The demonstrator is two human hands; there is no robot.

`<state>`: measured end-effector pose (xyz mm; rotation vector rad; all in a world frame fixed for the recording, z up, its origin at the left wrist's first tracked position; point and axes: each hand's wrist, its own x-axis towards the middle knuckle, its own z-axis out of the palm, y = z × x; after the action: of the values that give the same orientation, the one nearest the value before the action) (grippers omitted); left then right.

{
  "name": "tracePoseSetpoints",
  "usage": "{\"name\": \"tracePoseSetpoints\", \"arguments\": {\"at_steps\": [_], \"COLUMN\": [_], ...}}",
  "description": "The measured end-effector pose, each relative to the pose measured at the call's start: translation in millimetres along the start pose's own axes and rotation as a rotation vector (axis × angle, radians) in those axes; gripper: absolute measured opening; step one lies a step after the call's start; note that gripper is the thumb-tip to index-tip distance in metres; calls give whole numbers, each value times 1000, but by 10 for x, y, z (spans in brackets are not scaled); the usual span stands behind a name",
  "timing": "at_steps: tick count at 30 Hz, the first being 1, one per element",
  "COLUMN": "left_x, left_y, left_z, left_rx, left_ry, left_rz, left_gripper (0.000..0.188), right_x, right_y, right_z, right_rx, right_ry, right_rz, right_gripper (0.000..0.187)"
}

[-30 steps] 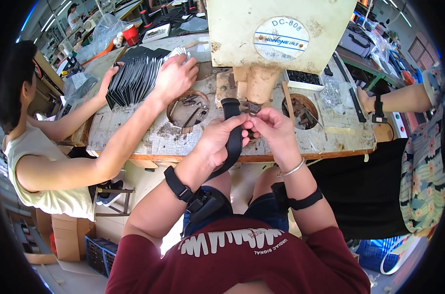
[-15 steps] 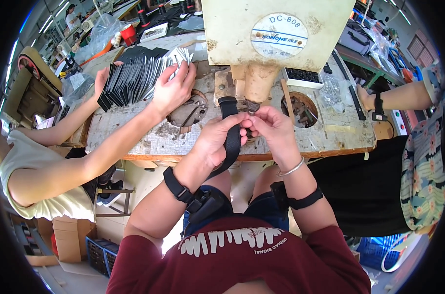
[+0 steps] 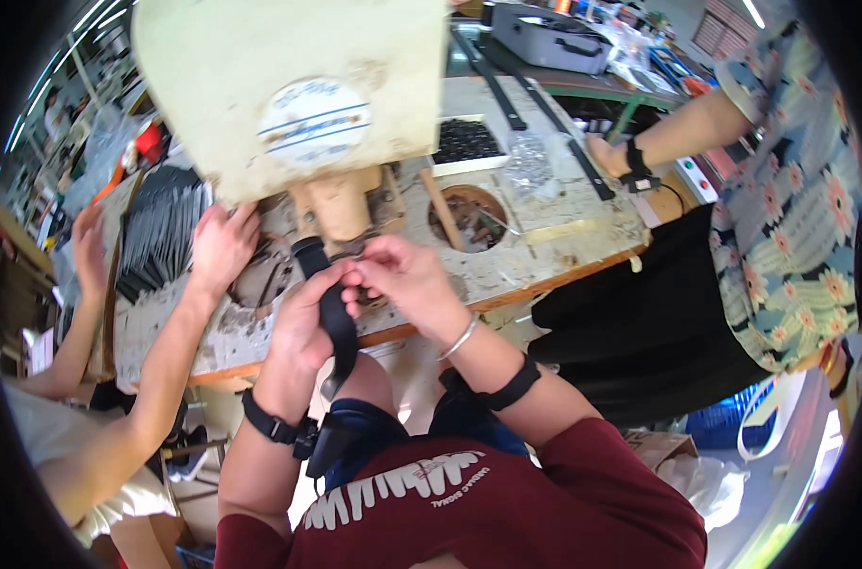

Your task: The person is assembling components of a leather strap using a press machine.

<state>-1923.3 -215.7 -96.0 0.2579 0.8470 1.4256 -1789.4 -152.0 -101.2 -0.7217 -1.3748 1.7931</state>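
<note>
A black webbing strap (image 3: 337, 318) hangs down from the cream press machine (image 3: 393, 104), its upper end beside the machine's stem. My left hand (image 3: 303, 318) is closed around this strap, thumb stretched toward the right. Just right of it, below the stem, my right hand (image 3: 407, 275) is closed with thumb and forefinger pinched together. The fingertips of both hands meet there; whatever small thing lies between them is hidden. The strap's lower end drops past the bench edge toward my lap.
A white box (image 3: 467, 147) of small black parts stands behind a round bench hole (image 3: 467, 218). Nearby lie a clear plastic bag (image 3: 531, 166) and black strips (image 3: 568, 133). A co-worker's hands flank a row of dark sheets (image 3: 161, 232) at left; another person stands at right.
The view has swung to the right, so the machine and bench appear farther left. My hands keep their grip beneath the stem. The left co-worker's hand has come off the sheets' far side.
</note>
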Motion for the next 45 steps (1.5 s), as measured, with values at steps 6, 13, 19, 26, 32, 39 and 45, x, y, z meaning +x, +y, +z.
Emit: {"name": "tracePoseSetpoints", "arguments": {"at_steps": [6,13,19,26,32,39,45], "left_x": [-14,-11,-18,-39,27,10,-6], "left_y": [-14,-35,-17,38,-8,22,54], "left_z": [64,62,54,108,153,118,101], "left_rx": [-10,-81,-89,155,151,75,45], "left_ry": [22,-14,-8,68,52,28,-2], "left_rz": [26,0,-8,52,32,-23,-77], "left_gripper": [17,16,15,16,15,16,12], "right_x": [43,46,44,38,-9,7,10], "right_y": [42,38,49,-16,-57,-6,-21], "right_z": [-30,-54,-46,-85,-153,-138,-101], "right_rx": [-42,-27,-47,14,-24,-65,-29], "right_ry": [14,7,-4,-115,-84,-50,-54], "right_rz": [-66,-52,-56,27,-17,-9,11], "right_gripper": [15,13,13,15,15,16,15]}}
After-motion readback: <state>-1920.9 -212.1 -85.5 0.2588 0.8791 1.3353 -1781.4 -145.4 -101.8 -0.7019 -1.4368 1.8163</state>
